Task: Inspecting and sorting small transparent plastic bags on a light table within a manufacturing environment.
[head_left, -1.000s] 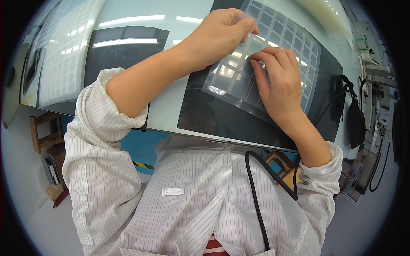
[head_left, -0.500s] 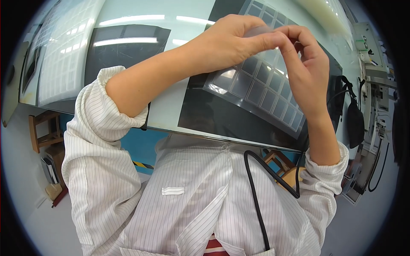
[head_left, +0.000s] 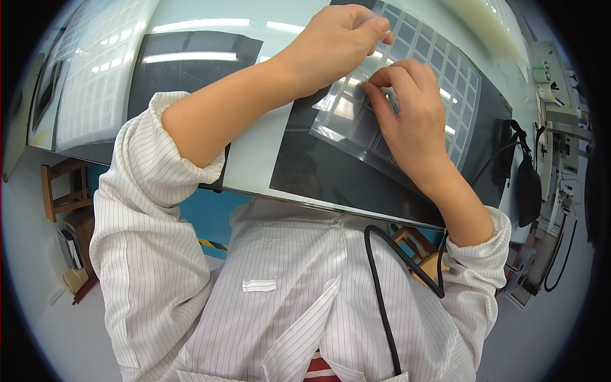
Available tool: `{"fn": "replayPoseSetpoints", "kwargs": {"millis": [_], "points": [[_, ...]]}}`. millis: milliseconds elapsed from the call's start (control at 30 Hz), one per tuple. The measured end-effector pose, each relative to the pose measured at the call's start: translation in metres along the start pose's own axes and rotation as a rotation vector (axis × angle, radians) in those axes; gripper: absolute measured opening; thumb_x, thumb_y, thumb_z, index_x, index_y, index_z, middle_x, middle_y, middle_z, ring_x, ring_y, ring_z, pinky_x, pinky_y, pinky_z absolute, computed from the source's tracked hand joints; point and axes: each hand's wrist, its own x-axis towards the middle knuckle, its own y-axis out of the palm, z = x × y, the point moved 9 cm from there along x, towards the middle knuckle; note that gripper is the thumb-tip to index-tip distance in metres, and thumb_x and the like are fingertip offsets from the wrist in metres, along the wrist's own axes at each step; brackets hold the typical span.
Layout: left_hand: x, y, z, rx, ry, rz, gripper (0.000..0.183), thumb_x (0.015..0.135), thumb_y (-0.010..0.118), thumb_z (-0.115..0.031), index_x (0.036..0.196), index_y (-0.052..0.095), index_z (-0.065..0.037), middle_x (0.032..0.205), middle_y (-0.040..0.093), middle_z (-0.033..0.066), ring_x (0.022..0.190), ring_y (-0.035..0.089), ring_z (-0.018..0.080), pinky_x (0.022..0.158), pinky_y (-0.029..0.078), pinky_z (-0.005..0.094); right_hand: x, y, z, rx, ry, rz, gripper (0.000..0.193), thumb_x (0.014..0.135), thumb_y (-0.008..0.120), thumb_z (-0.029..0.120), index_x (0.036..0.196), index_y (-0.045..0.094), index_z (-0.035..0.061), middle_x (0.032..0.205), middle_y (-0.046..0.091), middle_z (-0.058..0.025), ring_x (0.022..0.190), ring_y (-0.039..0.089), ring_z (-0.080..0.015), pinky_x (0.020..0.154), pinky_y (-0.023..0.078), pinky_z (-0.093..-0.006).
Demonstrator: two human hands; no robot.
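A clear plastic sheet divided into rectangular cells [head_left: 459, 95] lies at a slant on a dark mat [head_left: 305, 159] on the table. Over the sheet's far left edge is my left hand [head_left: 334, 48], its thumb and fingers pinched together around what looks like a small translucent film piece [head_left: 363, 17]. Closer to me, my right hand [head_left: 414, 118] hovers over or touches the sheet's left part, thumb and index finger nearly meeting. Whatever lies between those right fingertips is too small and clear to make out. The right hand covers several cells.
A second dark mat [head_left: 194, 63] lies to the left, beside a stack of clear celled sheets [head_left: 95, 83]. Pale plastic material [head_left: 490, 28] sits at the far right. A black pouch [head_left: 528, 184] and cables hang by the right edge. A black cable [head_left: 382, 305] crosses my lap.
My hands, together over the sheet before, have separated. The left has moved slightly away from me; the right has come left and nearer, low over the cells. The sheet's right side is now uncovered.
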Motion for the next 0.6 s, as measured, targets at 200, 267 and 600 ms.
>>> {"fn": "replayPoseSetpoints", "kwargs": {"millis": [200, 267, 600], "points": [[0.000, 0.001, -0.001, 0.000, 0.009, 0.014, 0.027, 0.099, 0.053, -0.023, 0.097, 0.064, 0.002, 0.078, 0.058, 0.0025, 0.074, 0.050, 0.0093, 0.067, 0.043, 0.0248, -0.004, -0.004, 0.011, -0.054, -0.105, -0.116, 0.016, 0.079, 0.072, 0.002, 0.095, 0.067, 0.0016, 0.093, 0.063, -0.0095, 0.088, 0.056, -0.0280, 0.076, 0.047, -0.0365], [-0.001, 0.000, -0.002, 0.037, -0.015, 0.014, 0.027, 0.099, 0.053, -0.022, 0.097, 0.064, 0.002, 0.080, 0.059, 0.0035, 0.075, 0.051, 0.0094, 0.068, 0.043, 0.0249, -0.003, -0.004, 0.010, -0.024, -0.098, -0.102, 0.015, 0.079, 0.072, 0.002, 0.094, 0.067, 0.0019, 0.093, 0.062, -0.0094, 0.088, 0.056, -0.0279, 0.076, 0.047, -0.0366], [0.002, 0.004, 0.006, -0.018, -0.003, 0.017, 0.027, 0.100, 0.053, -0.022, 0.097, 0.064, 0.001, 0.079, 0.058, 0.0022, 0.073, 0.050, 0.0094, 0.066, 0.043, 0.0243, 0.009, -0.012, 0.010, 0.066, -0.095, -0.053, 0.012, 0.081, 0.070, 0.002, 0.092, 0.066, 0.0025, 0.090, 0.062, -0.0063, 0.086, 0.056, -0.0232, 0.075, 0.045, -0.0330]]}}
